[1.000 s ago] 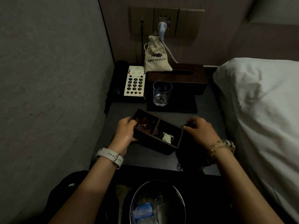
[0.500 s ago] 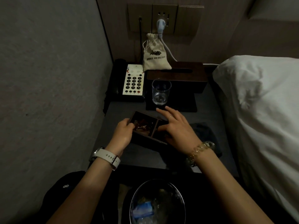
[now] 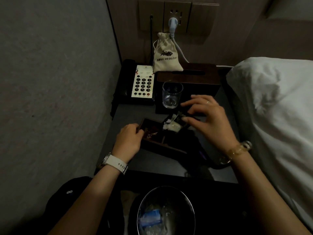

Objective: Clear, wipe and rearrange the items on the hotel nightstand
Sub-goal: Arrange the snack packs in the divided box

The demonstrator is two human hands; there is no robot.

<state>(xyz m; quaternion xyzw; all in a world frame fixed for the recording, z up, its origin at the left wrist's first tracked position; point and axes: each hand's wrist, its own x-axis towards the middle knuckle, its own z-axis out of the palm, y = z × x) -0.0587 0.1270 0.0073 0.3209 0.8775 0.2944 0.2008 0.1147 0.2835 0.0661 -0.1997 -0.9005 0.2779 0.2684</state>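
Left hand [image 3: 128, 139] grip holding divided box [image 3: 157, 143], right hand [image 3: 205, 119] pinching pale packets [image 3: 171, 126], contents dim

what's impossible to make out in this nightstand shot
All in the head view:
- Pale packets pinched by the right hand: motion blur and dim light hide what they are.
- Right compartment of the divided tray: covered by those packets and the hand.
- Bin contents: cut off by the bottom edge, too dark.
- Left hand fingertips: curled round the tray's end.
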